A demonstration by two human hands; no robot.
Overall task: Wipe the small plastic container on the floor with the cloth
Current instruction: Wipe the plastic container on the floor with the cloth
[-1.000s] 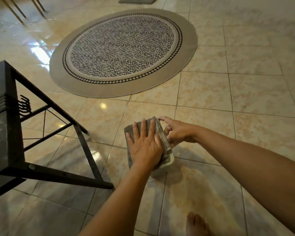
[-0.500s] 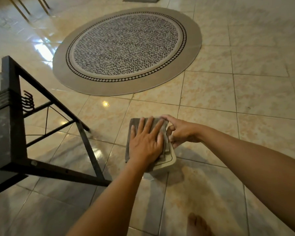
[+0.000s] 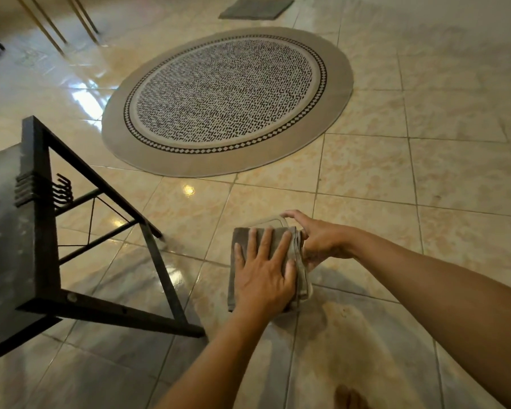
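A small clear plastic container (image 3: 273,222) sits on the tiled floor, mostly hidden; only its far rim shows. A folded grey cloth (image 3: 239,240) lies on top of it. My left hand (image 3: 264,271) presses flat on the cloth, fingers spread. My right hand (image 3: 317,239) grips the container's right side, with the fingers curled over its far corner.
A black metal table frame (image 3: 42,231) stands close on the left, one leg ending near the cloth. A round patterned rug (image 3: 227,98) lies farther ahead, a grey mat (image 3: 255,8) beyond it. A bare foot (image 3: 350,398) shows at the bottom edge.
My left hand has slid the cloth toward me, uncovering the container's far rim. My right hand still holds the container's side.
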